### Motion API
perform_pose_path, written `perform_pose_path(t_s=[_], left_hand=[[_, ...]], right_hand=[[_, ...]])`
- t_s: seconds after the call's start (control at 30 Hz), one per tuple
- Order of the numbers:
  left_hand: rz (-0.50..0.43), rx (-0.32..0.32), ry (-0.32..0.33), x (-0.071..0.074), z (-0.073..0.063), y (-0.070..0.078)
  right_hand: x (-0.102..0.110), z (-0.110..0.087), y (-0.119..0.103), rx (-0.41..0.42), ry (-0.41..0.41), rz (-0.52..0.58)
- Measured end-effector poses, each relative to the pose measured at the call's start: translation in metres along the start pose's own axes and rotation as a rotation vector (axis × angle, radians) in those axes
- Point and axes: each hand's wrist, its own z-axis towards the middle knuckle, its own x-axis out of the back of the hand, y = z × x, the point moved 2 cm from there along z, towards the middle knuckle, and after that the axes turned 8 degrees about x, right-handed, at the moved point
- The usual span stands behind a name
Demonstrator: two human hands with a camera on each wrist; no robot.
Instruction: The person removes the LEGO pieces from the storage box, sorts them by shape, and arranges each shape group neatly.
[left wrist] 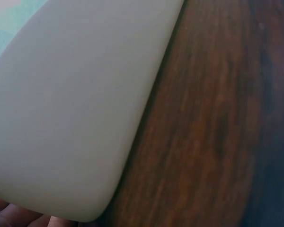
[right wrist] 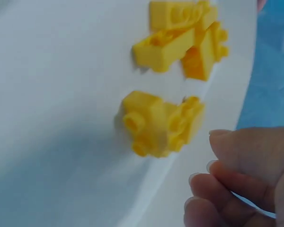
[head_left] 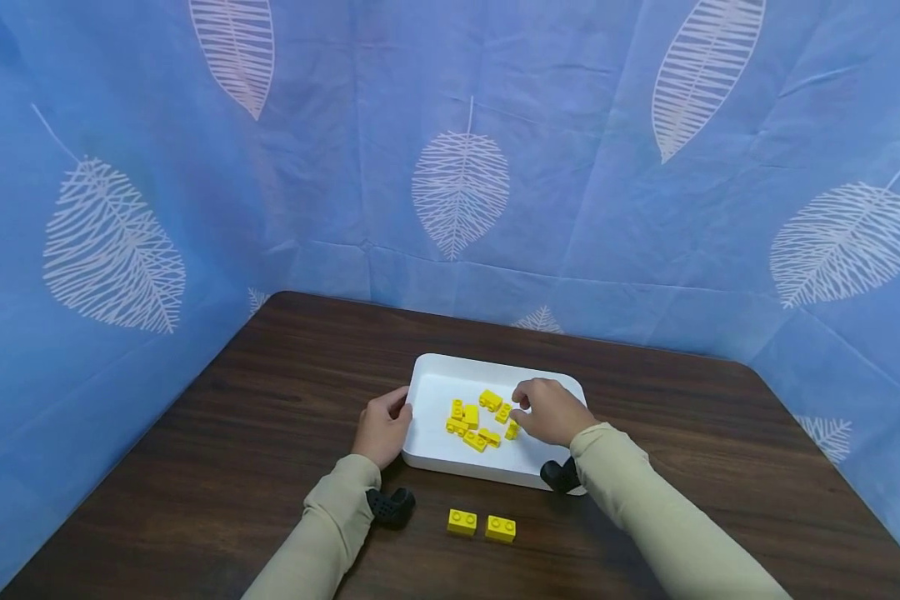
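A shallow white tray holds several yellow toy bricks, loosely clustered. My left hand is at the tray's left edge, its thumb and fingertips touching the rim. In the left wrist view, the tray's wall fills much of the picture, and only parts of the fingers show. Over the right part of the tray is my right hand, fingers bent and near the bricks. The right wrist view shows its thumb and fingers apart from a nearby yellow brick, with nothing visible between them.
Two yellow bricks, one on the left and one on the right, stand on the dark wooden table in front of the tray. A blue curtain with white leaf prints surrounds the table's far sides.
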Motion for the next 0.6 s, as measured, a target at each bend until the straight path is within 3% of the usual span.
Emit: perform_pose_path(t_s=[0.3, 0.6], left_hand=[[-0.007, -0.004, 0.014, -0.001, 0.0, -0.002], [-0.014, 0.018, 0.013, 0.0, 0.003, -0.002]], right_hand=[[-0.016, 0.035, 0.001, -0.081, -0.082, -0.04], [-0.025, 0.051, -0.008, -0.13, -0.128, -0.094]])
